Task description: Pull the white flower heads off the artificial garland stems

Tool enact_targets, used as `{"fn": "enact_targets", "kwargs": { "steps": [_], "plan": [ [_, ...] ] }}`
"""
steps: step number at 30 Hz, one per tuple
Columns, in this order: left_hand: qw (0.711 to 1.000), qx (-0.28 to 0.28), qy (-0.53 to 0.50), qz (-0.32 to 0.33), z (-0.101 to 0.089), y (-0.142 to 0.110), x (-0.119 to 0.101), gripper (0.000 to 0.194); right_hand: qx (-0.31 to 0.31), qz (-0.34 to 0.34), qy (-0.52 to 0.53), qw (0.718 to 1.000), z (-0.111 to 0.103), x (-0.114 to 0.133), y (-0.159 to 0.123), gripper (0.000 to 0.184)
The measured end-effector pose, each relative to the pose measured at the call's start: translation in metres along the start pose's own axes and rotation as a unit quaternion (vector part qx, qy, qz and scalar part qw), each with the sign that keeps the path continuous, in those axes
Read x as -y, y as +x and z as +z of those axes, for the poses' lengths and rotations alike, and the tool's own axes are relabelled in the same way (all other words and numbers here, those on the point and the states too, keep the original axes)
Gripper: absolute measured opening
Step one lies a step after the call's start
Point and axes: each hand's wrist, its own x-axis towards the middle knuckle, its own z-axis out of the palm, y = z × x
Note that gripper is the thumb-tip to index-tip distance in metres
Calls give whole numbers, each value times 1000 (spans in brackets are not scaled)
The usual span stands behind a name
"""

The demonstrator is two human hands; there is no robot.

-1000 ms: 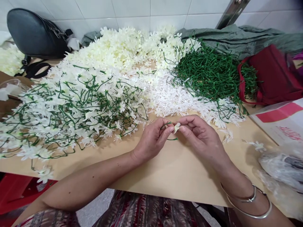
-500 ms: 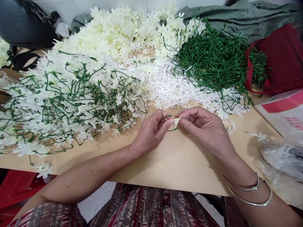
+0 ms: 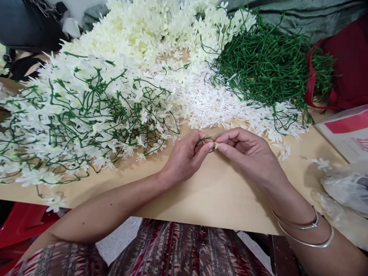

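Fingertip to fingertip, my two hands meet above the table in front of me. My left hand (image 3: 188, 155) is closed on a thin green plastic stem (image 3: 204, 138), whose ends poke out past the thumb and finger. Between thumb and forefinger my right hand (image 3: 248, 153) pinches a small cream artificial flower (image 3: 216, 145), mostly covered by the fingertips. The flower and stem touch or nearly touch; the exact joint is hidden. Just beyond my hands lies a heap of white stamens (image 3: 212, 105).
Flowers on green stems (image 3: 94, 115) are piled at left, loose cream flowers (image 3: 138, 34) behind them. Green stems (image 3: 267, 65) are heaped at back right beside a red bag (image 3: 347, 65). A printed box (image 3: 346, 128) and plastic bag (image 3: 345, 191) lie at right, a black bag (image 3: 28, 27) at far left.
The view has tilted downward. My fingertips have closed in over the cream flower, so less of it shows now. Both hands keep their hold near the same spot.
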Motion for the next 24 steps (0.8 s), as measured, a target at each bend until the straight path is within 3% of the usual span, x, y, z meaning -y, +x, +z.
{"fn": "enact_targets", "kwargs": {
  "steps": [5, 17, 24],
  "plan": [
    [999, 3, 24, 29, 3, -2, 1, 13, 5, 14, -17, 1000, -1, -2, 2, 21],
    [1000, 3, 31, -5, 0, 1, -3, 13, -11, 3, -41, 999, -10, 2, 2, 9],
    [999, -12, -31, -5, 3, 0, 3, 14, -63, -29, -54, 996, -8, 3, 1, 13]
  ]
}}
